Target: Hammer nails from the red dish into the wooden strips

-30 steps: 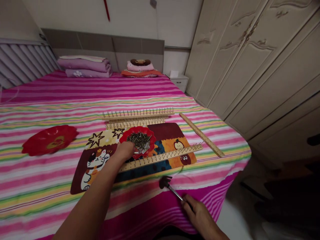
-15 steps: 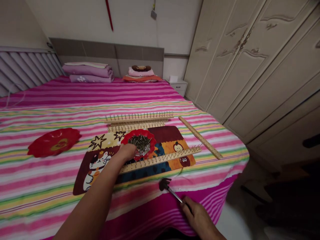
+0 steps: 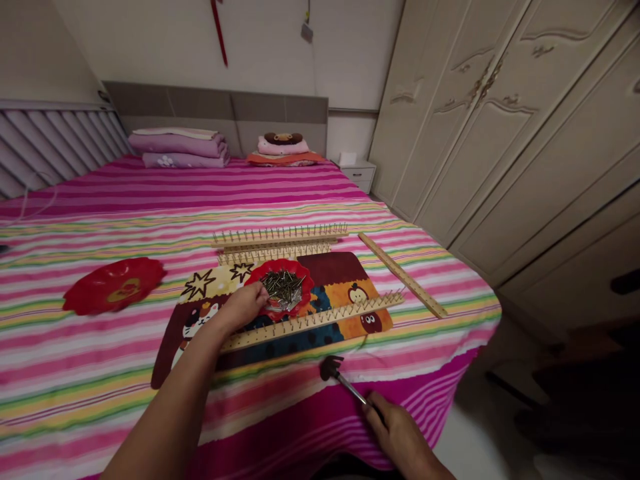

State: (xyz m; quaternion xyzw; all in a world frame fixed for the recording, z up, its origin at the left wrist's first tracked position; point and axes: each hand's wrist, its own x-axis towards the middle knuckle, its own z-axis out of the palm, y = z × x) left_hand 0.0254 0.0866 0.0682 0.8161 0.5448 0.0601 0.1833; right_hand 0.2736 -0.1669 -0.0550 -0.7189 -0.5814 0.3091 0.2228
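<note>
My left hand [image 3: 245, 307] is at the left rim of a red scalloped dish [image 3: 306, 293], its fingers pinched together; whatever they hold is too small to make out. Loose nails [image 3: 283, 288] fill the dish. My right hand [image 3: 393, 423] grips the dark handle of a claw hammer [image 3: 333, 368], whose head points away from me above the near edge of the bed. Between the hands a wooden strip [image 3: 310, 323] with upright nails along it lies across a cartoon-printed mat [image 3: 355, 267]. Its left end passes close to my left wrist.
Behind the dish lie more nail-studded strips [image 3: 280, 237]. A wooden strip [image 3: 403, 273] without upright nails rests at the right. To the left is another red dish [image 3: 115, 283]. All sit on a striped bedspread [image 3: 100, 360]; a wardrobe [image 3: 460, 120] stands at the right.
My left hand has drawn back from over the nails to the left rim of the dish. My right hand and the hammer have hardly moved.
</note>
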